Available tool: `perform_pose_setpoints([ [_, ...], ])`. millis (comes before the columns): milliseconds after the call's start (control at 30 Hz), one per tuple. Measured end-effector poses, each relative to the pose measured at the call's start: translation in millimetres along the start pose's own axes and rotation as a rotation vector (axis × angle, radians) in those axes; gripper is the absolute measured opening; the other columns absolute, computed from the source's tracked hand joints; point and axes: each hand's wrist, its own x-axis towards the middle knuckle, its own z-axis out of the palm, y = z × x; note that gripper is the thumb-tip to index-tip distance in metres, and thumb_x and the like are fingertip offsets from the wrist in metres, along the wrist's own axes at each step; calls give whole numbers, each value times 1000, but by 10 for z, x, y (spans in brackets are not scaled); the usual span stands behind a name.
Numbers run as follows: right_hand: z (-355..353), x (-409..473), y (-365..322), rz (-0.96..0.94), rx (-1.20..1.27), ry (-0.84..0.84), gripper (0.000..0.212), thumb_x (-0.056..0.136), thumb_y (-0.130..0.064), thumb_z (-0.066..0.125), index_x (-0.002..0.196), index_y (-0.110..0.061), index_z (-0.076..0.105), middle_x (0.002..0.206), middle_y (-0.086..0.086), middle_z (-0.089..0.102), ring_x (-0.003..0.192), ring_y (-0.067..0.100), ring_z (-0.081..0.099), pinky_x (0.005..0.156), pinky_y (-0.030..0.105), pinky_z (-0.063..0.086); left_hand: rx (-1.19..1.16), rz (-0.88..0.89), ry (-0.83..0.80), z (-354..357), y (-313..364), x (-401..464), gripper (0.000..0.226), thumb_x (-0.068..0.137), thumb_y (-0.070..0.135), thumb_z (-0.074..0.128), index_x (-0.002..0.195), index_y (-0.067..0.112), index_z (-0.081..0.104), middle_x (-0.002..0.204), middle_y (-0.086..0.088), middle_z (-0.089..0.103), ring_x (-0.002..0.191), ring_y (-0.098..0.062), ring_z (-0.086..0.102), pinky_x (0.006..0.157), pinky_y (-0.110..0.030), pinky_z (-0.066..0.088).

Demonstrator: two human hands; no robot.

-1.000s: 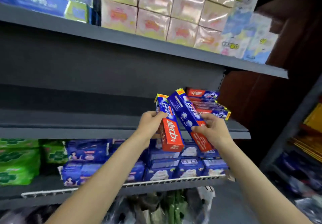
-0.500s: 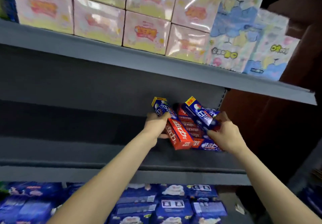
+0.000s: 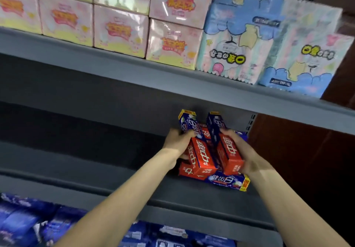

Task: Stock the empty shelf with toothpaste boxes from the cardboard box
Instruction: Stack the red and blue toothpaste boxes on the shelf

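On the grey middle shelf (image 3: 96, 169), the left hand (image 3: 177, 141) is gripping one red-and-blue toothpaste box (image 3: 196, 146). The right hand (image 3: 244, 150) is grasping another toothpaste box (image 3: 226, 146) beside it, both above stacked boxes (image 3: 226, 181).

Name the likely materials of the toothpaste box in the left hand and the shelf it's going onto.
Toothpaste box: looks like glossy printed cardboard, with crisp folded edges and slight sheen. Shelf: probably painted metal, matte grey, with a thin rigid front lip and a slotted upright at the back; the blur leaves it open.

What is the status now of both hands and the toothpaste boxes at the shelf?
Left hand grips one toothpaste box; right hand grips another. Both tilted over the stack at the grey shelf's right end. Nothing in the way.
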Motion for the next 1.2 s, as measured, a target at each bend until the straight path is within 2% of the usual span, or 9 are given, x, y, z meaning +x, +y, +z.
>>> perform_pose_setpoints([
  [67, -17, 19, -35, -39, -72, 11, 46, 78, -53, 61, 98, -12, 65, 90, 17, 73, 79, 31, 69, 75, 43, 56, -9, 19, 14, 8, -6, 38, 16, 91, 25, 59, 85, 23, 43, 83, 0, 59, 71, -10, 58, 58, -27, 52],
  [133, -13, 100, -91, -30, -137, 94, 49, 88, -57, 49, 100, -13, 65, 82, 15, 73, 71, 30, 70, 68, 39, 57, -5, 41, 36, -1, 2, 77, 24, 90, 27, 60, 107, 14, 48, 89, -2, 63, 74, -10, 60, 56, -26, 53],
  [200, 9, 172, -147, -15, -242, 201, 46, 95, -46, 44, 111, -6, 62, 72, 13, 69, 58, 26, 65, 63, 34, 55, -11, 51, 48, -12, 21, 106, 37, 89, 28, 60, 118, 11, 45, 98, -5, 65, 77, -12, 62, 58, -27, 54],
  [333, -48, 209, -240, -238, -658, 175, 36, 95, -27, 52, 128, -14, 52, 82, 1, 65, 66, 13, 62, 60, 23, 52, -8, 75, 34, -104, 20, 174, 31, 90, 27, 59, 114, 13, 45, 99, -5, 65, 78, -11, 62, 62, -28, 56],
  [500, -158, 357, -378, -405, -1217, 160, 49, 87, -29, 64, 131, -12, 51, 127, 10, 60, 102, 22, 62, 85, 26, 46, 35, 131, 39, -255, 47, 229, 37, 91, 28, 60, 120, 12, 43, 89, 2, 62, 73, -8, 62, 53, -24, 53],
  [667, -237, 539, -350, -348, -1509, 273, 51, 89, -31, 61, 137, -24, 45, 136, 6, 53, 125, 26, 49, 107, 43, 36, 87, 119, 24, -313, 29, 242, 41, 91, 26, 59, 124, 11, 40, 88, 3, 60, 72, -7, 61, 50, -22, 51],
  [933, -161, 522, -334, -520, -1308, 437, 32, 86, -29, 64, 111, -13, 53, 107, 11, 65, 96, 31, 62, 80, 36, 50, 82, 113, 12, -314, 24, 292, 37, 92, 26, 59, 121, 13, 39, 89, 3, 58, 73, -7, 60, 52, -23, 50],
  [1067, -43, 512, -368, -457, -410, 411, 35, 86, -9, 63, 118, -1, 53, 113, 20, 64, 98, 35, 63, 81, 46, 53, 98, 107, 6, -295, 15, 338, 29, 92, 26, 58, 113, 14, 42, 86, 2, 59, 72, -8, 60, 54, -24, 51],
  [1200, 5, 565, -199, -235, 269, 226, 59, 81, -3, 67, 133, -3, 40, 120, 23, 60, 93, 35, 65, 58, 38, 59, 52, 38, -5, -245, -4, 369, 14, 93, 26, 56, 89, 19, 45, 82, -1, 62, 71, -11, 61, 58, -26, 53],
])
